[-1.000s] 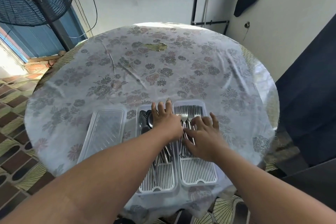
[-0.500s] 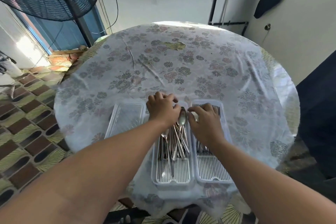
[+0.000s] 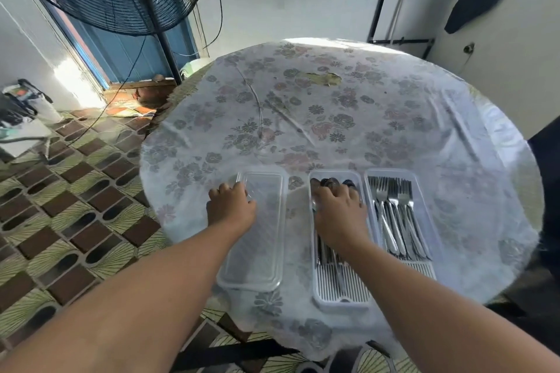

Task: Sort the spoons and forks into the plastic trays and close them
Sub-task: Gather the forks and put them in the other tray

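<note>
Left hand (image 3: pixel 231 206) gripping clear lid's (image 3: pixel 257 239) far corner, right hand (image 3: pixel 338 210) curled on spoons (image 3: pixel 330 183)

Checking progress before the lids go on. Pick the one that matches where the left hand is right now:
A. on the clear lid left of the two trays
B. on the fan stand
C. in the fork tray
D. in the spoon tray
A: the left hand grips the far left corner of the clear lid, which lies apart from the spoon tray and fork tray.
</note>
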The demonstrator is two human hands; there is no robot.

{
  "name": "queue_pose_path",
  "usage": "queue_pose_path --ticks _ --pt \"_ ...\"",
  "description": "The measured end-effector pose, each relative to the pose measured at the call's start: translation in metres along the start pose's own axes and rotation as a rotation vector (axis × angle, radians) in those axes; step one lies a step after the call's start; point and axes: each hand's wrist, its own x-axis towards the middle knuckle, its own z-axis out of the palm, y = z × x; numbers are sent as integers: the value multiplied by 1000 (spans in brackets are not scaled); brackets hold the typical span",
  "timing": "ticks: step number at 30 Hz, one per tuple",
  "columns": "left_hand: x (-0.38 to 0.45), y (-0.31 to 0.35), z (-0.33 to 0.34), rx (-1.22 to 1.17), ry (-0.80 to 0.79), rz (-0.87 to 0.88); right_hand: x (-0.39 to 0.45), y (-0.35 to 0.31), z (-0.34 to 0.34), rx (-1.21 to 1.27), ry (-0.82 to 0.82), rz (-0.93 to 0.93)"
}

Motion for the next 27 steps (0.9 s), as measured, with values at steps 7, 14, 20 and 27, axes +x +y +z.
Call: queue_pose_path --ticks 7,14,20,27 --pt "-2 54 7 -200 24 247 14 20 0 -61 -47 57" --pt "-11 96 15 -332 -18 348 16 22 -2 -49 -108 61" --pt "-12 100 18 -355 -33 340 23 26 -3 46 -145 75" --pt "-14 101 21 -349 -47 398 42 30 -9 351 44 100"
